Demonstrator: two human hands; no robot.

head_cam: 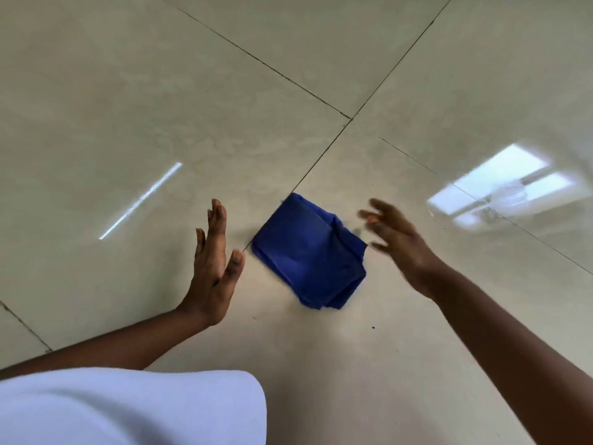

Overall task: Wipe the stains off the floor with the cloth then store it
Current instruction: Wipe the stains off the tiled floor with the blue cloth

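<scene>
Lying folded on the glossy beige tiled floor [128, 107], the deep blue rectangular cloth [308, 252] runs its long axis from upper left to lower right, its far corner touching a dark grout line [321, 160]. The left hand [213, 268] and blurred right hand [401, 245] flank it, fingers spread and holding nothing. Bare tile surrounds it; small dark specks [373, 327] lie near its close edge.

Both bare arms reach forward; the left hand [213, 268] is spread, fingers straight, and the blurred right hand [398, 242] is likewise empty.
</scene>
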